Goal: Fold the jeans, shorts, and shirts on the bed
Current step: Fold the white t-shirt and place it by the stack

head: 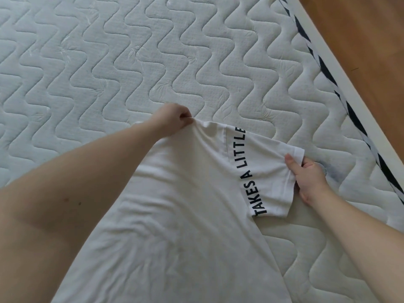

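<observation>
The right hand's fingers (294,164) pinch the sleeve hem of the white shirt (185,204); the left hand (172,120) grips its far shoulder edge. The shirt lies on the bed (131,62), one sleeve turned in, folding apparently just begun. Its lower part is cut off; jeans and shorts are not in view.

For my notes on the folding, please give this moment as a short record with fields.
garment: white T-shirt, black print "TAKES A LITTLE"
surface: quilted mattress
left hand: pinches the shirt's top edge
right hand: grips the sleeve end
beyond bed: wooden floor
</observation>
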`<action>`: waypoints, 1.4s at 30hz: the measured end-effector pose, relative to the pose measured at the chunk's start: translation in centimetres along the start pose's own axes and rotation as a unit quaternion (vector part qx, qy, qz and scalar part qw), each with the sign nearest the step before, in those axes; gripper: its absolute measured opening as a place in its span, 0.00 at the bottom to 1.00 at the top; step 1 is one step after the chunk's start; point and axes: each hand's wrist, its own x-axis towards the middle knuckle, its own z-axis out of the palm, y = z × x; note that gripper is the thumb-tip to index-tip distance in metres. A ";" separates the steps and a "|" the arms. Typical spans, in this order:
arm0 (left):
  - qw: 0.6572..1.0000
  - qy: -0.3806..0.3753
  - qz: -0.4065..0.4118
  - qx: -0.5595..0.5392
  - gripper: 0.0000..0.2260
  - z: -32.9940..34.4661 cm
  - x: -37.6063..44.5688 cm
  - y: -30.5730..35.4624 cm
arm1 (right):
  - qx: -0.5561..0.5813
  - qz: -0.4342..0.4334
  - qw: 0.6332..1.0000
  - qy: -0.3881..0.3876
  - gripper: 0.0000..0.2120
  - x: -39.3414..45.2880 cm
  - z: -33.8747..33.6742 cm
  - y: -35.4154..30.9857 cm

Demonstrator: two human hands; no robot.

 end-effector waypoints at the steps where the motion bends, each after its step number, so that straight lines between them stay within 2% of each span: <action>1: 1.000 0.011 -0.010 0.004 0.10 0.3 0.1 0.1 | 0.008 0.002 1.000 0.000 0.05 0.1 0.0 0.0; 3: 0.999 0.019 -0.031 0.009 0.12 0.8 0.2 0.7 | 0.019 0.011 1.000 -0.005 0.05 0.2 -0.1 -0.1; 5: 1.000 -0.003 -0.028 0.006 0.15 1.1 0.2 1.9 | 0.023 0.023 0.999 -0.014 0.06 0.2 -0.3 -0.2; 8: 0.996 -0.083 0.021 0.025 0.15 1.5 0.7 4.9 | 0.031 0.032 0.999 -0.022 0.06 0.3 -0.5 -0.4; 11: 0.994 -0.092 0.059 0.027 0.11 2.3 1.9 7.6 | 0.029 0.030 0.999 -0.020 0.05 0.4 -0.6 -0.2; 16: 0.997 -0.050 0.056 0.014 0.08 3.6 3.2 8.9 | 0.033 0.027 0.999 -0.024 0.06 0.5 -0.9 -0.1; 21: 0.997 0.061 0.023 0.050 0.12 5.1 1.6 8.9 | 0.019 0.013 1.000 -0.009 0.04 0.7 -0.7 0.1; 27: 0.982 0.186 0.008 0.019 0.13 5.5 -2.7 8.1 | -0.002 0.002 1.000 -0.011 0.05 0.6 -0.7 -0.1; 30: 0.982 0.184 0.015 0.048 0.11 6.1 -5.5 7.5 | 0.002 0.004 1.000 -0.017 0.06 -0.1 -0.6 -0.6; 33: 0.979 0.189 -0.060 0.038 0.12 7.0 -8.2 7.2 | -0.001 0.003 1.000 -0.026 0.10 -1.9 -0.7 -1.4; 35: 0.981 0.151 -0.124 0.015 0.19 7.6 -9.4 6.6 | -0.057 -0.029 0.997 -0.043 0.11 -3.9 -0.6 -1.8; 38: 0.978 0.092 -0.186 0.023 0.27 7.9 -10.1 4.9 | -0.128 -0.138 0.980 -0.060 0.11 -7.7 0.5 -2.7; 40: 0.978 0.078 -0.193 0.013 0.28 7.5 -9.8 3.7 | -0.161 -0.201 0.964 -0.071 0.11 -10.3 2.1 -3.6; 42: 0.986 0.050 -0.157 0.038 0.29 7.2 -9.4 2.5 | -0.176 -0.233 0.952 -0.097 0.10 -12.5 3.7 -4.2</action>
